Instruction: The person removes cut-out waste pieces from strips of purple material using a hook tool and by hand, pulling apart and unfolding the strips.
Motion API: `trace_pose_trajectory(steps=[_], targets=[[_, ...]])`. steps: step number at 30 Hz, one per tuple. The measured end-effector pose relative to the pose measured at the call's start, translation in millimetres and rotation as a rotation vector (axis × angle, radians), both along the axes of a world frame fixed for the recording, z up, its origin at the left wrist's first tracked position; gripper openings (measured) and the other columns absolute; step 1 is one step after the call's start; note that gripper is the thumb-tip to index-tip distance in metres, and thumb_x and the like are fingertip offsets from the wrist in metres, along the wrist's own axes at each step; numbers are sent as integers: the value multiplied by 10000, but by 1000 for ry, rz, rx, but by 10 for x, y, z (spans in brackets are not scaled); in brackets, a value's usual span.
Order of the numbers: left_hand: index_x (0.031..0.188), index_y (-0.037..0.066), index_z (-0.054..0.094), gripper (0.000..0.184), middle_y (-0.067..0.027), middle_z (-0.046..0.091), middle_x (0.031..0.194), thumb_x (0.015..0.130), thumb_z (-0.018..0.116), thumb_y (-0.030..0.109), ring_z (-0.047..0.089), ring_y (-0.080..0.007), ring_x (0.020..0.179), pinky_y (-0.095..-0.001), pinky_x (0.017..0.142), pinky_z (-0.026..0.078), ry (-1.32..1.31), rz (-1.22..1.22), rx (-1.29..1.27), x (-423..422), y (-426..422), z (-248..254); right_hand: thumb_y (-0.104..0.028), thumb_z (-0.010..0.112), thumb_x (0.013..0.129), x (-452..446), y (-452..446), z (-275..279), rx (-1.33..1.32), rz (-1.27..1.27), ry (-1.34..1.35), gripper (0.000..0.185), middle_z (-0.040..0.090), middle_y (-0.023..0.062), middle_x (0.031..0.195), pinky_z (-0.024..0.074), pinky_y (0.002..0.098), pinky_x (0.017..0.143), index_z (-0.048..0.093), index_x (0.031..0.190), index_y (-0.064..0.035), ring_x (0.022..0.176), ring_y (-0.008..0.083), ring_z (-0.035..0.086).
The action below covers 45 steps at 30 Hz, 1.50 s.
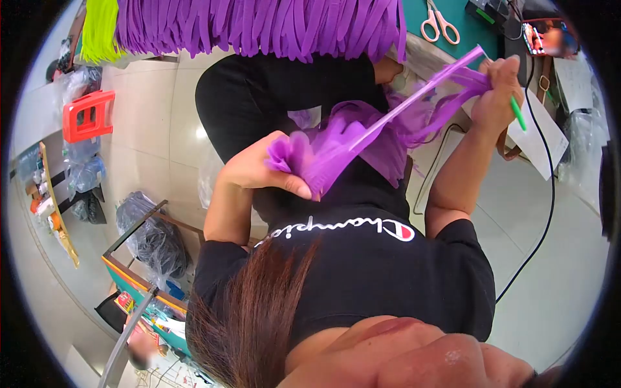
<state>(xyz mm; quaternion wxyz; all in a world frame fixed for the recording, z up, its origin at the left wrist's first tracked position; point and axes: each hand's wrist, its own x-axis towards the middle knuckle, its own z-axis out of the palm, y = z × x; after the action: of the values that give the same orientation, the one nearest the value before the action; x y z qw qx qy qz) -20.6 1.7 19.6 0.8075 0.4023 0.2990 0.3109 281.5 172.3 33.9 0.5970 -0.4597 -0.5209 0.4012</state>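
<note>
Sheer purple fabric (352,139) is stretched over the lap between my two hands, with a narrow pale purple band (414,97) pulled taut. My left hand (262,167) is closed on a gathered part, with ruffled cloth poking out between thumb and fingers. Higher up at the right, my right hand (499,90) pinches the other end of the fabric. A slim tool with a green handle (518,114) also sits in this hand, and a thin tip shows near the fingers. Loose purple strips (430,123) hang below the band.
Purple strips (259,26) hang in a thick row ahead, beside lime green ones (99,32). Scissors (440,26) with pink handles lie on a teal surface (475,35). A phone (546,37), white paper (533,132) and a black cable (548,174) are right; a red stool (89,115) stands left.
</note>
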Motion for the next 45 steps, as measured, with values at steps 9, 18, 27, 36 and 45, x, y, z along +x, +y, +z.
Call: trace_pose_trajectory(steps=[9, 18, 27, 36, 45], targets=[[1046, -13, 585, 289, -42, 631, 888, 792, 709, 47, 608, -115, 798, -263, 723, 496, 93, 854, -48, 584, 171, 110, -256, 478, 924, -387, -635, 26, -65, 1234, 422, 382, 351, 36, 533, 256, 309, 431, 382, 607, -66, 447, 168, 334], [940, -1, 604, 181, -30, 637, 817, 826, 693, 107, 595, -87, 713, -236, 654, 482, 187, 928, 14, 656, 188, 149, -146, 682, 774, -760, -954, 12, 479, 850, -453, 197, 499, 83, 582, 399, 361, 440, 538, 683, -49, 494, 258, 515], [881, -5, 598, 125, -31, 635, 792, 824, 686, 64, 585, -77, 684, -223, 627, 470, 338, 973, 145, 696, 181, 152, -192, 650, 821, -810, -1040, 76, 318, 784, -638, 229, 500, 119, 550, 427, 365, 469, 566, 664, -48, 504, 288, 531], [910, -12, 595, 151, -42, 637, 812, 825, 687, 73, 616, -116, 719, -255, 667, 495, 274, 977, 63, 623, 227, 130, -389, 449, 955, -523, -817, -19, -157, 1158, 183, 446, 488, 60, 564, 335, 291, 489, 537, 683, -46, 498, 175, 455], [987, -22, 575, 229, -77, 637, 880, 833, 687, 104, 626, -147, 771, -283, 715, 517, 20, 884, -112, 634, 241, 60, -320, 588, 900, -763, -900, -20, -377, 724, -142, 328, 612, 58, 873, 450, 246, 714, 611, 951, 4, 798, 104, 550]])
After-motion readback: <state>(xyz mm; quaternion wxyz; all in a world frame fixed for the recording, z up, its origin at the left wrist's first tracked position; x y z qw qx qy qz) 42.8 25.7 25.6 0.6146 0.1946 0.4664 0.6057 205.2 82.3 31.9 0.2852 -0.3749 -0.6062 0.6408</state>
